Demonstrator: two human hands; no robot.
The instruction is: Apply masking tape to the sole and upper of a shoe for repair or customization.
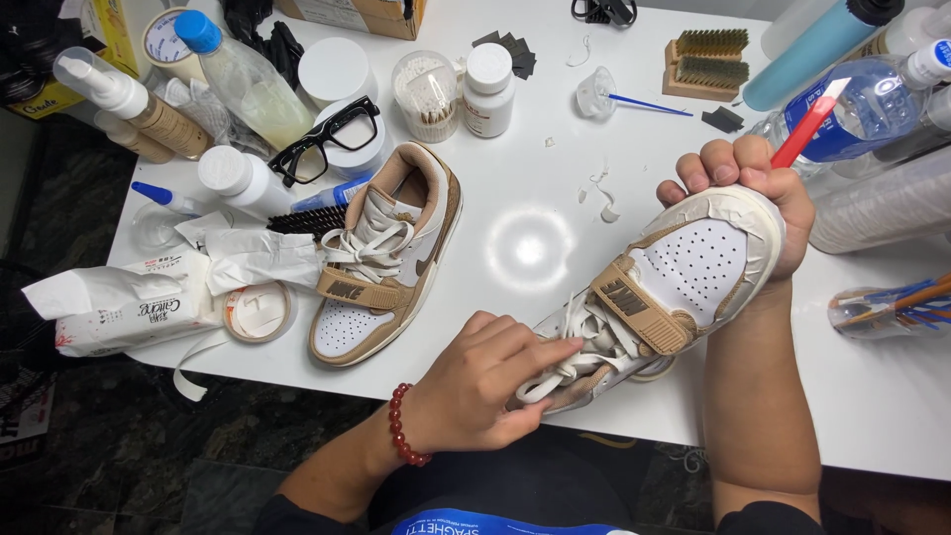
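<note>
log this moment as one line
left hand: grips laces end of sneaker | right hand: wraps taped toe, red tool | second sneaker: on table

Broad white rectangular table with a smooth glossy top (555, 178), filling most of the view. Round bright glare of overhead light (529, 249) reflected near the middle of that top. Dark mottled stone-like floor (149, 446) below and to the left of the table edge, dimly lit. Brown cardboard box (362, 15) at the far edge, partly cut off. No walls or windows within view.
</note>
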